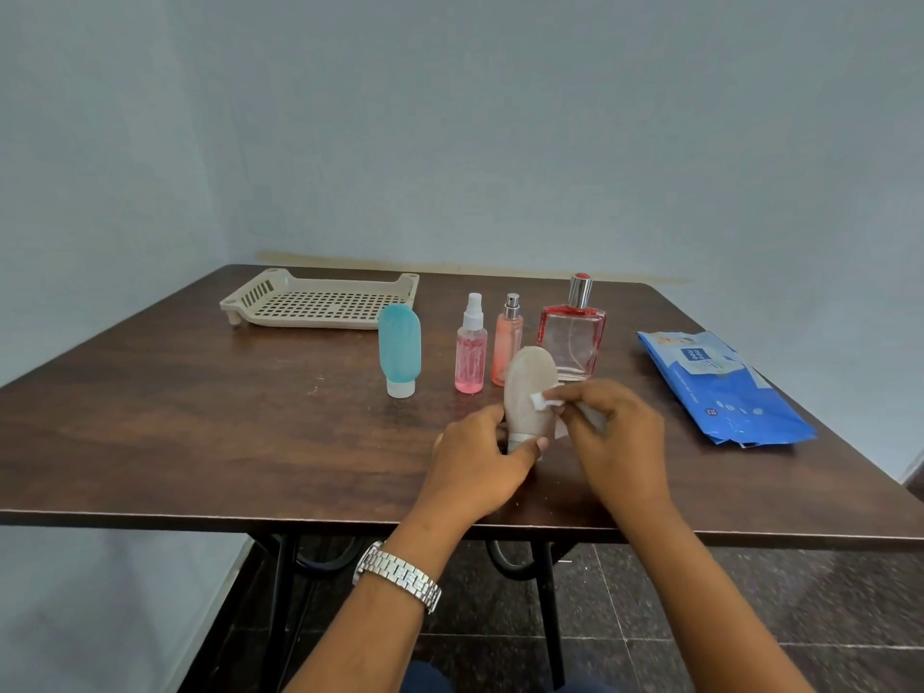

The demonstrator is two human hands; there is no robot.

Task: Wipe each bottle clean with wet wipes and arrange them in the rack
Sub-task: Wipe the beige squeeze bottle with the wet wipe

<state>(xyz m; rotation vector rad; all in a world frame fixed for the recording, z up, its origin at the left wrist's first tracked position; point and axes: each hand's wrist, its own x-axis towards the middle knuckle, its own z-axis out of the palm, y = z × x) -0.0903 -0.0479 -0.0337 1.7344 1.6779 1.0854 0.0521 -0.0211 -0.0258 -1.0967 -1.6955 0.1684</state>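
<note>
left hand (477,457) grips the beige soft squeeze bottle (530,392) at its cap; right hand (617,432) pinches the white wet wipe (542,400). rotate bottle while wiping, covering all sides.

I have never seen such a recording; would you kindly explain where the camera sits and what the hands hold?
No machine here: one camera on a person's head looks down at their hands. The left hand grips a beige bottle near its cap; the right hand pinches a wet wipe against it. On the table stand a blue bottle, a pink spray bottle, a peach spray bottle and a perfume bottle, with a rack behind and a wipes pack at right.
</note>
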